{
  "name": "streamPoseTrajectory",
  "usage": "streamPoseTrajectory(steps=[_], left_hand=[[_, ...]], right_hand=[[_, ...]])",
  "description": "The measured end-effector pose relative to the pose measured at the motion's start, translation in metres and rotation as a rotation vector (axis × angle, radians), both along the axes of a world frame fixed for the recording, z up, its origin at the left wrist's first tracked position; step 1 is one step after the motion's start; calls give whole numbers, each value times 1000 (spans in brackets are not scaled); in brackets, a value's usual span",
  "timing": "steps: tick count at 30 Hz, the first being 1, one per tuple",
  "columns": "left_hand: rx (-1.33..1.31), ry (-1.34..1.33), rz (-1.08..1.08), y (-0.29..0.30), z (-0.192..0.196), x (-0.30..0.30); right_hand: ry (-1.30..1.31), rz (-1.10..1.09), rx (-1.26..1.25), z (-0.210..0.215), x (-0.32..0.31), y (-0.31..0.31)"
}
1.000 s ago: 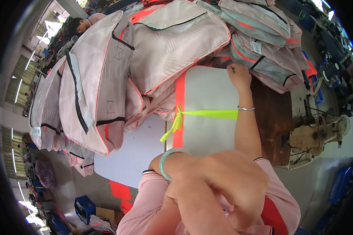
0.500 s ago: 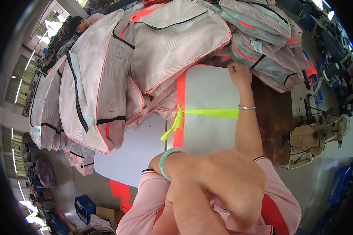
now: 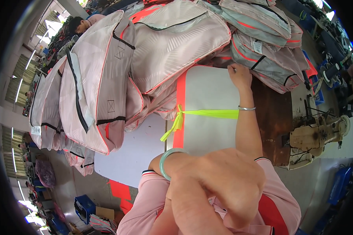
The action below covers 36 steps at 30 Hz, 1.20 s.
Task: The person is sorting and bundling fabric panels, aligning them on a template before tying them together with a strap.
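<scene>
Two hands at work: my right hand (image 3: 240, 76) rests narrow-fingered on the far edge of the flat grey foam-board bundle (image 3: 211, 98), already tied with neon-yellow ribbon (image 3: 208, 113). My left hand (image 3: 219, 188), near the lens, I cannot tell. Pink quilted bag panels (image 3: 172, 39) wait beyond.

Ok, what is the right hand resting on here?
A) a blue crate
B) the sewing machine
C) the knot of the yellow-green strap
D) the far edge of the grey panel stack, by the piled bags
D: the right hand lies at the far edge of the grey panel stack, against the bags, away from the strap knot.
</scene>
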<state>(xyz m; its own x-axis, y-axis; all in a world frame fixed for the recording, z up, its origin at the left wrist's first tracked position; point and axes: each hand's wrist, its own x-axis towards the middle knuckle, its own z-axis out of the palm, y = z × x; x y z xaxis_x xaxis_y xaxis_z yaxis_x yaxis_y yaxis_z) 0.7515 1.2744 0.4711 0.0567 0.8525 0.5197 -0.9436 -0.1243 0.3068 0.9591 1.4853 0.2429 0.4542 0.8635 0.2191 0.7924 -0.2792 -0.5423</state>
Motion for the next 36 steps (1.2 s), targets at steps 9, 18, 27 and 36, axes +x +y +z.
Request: streamPoseTrajectory(steps=[9, 18, 27, 36], left_hand=[[795, 76, -441, 63, 1, -17], [800, 63, -425, 64, 0, -14], [810, -105, -435, 61, -3, -2], [736, -123, -407, 53, 1, -3]], right_hand=[[-79, -27, 66, 1, -1, -1], [-45, -19, 32, 0, -1, -1], [-74, -15, 82, -1, -1, 0], [13, 9, 2, -3, 2, 3]])
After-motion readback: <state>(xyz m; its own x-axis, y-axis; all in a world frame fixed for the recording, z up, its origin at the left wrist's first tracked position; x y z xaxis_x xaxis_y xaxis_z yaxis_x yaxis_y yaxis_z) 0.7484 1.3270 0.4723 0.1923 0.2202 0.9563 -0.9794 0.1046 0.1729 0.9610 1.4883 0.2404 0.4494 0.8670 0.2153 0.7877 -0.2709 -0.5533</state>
